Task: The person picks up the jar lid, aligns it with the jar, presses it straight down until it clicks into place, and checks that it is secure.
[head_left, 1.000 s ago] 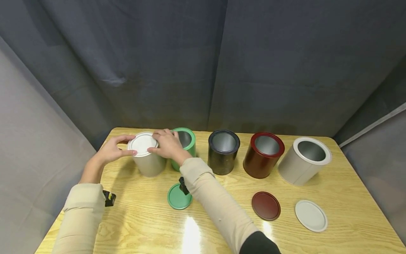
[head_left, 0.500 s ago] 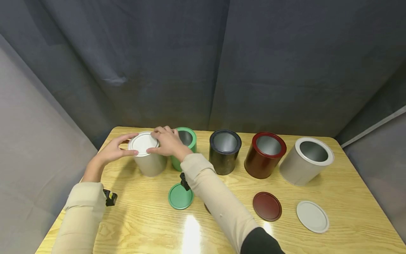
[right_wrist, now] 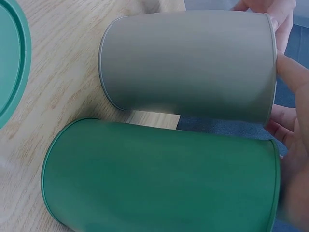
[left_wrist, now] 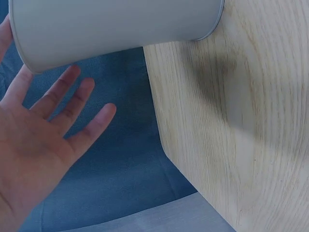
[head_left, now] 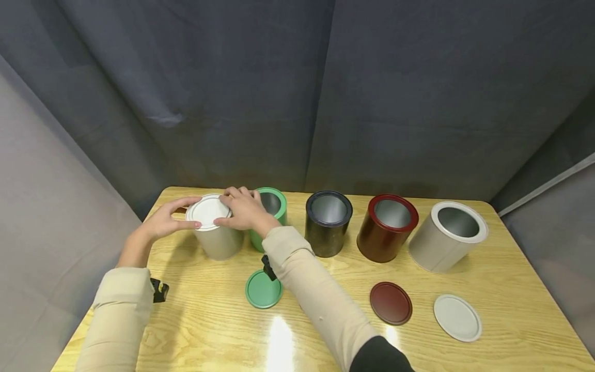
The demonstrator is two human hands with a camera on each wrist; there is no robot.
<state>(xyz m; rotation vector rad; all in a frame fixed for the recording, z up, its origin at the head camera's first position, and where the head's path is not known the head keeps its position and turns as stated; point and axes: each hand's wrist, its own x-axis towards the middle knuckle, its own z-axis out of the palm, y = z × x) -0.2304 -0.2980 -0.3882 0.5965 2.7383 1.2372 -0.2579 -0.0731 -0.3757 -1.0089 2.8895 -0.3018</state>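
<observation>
With left hand [head_left: 168,220] and right hand [head_left: 244,210] spread around the white lid [head_left: 208,212], I'd keep it level, pressure matched.

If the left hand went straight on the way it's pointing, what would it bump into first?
Probably the grey can with the white lid: the left hand has its thumb and forefinger at the rim, though exact contact is hard to judge.

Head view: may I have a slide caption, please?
Both hands touch the round white lid atop a grey cylindrical can.
</observation>
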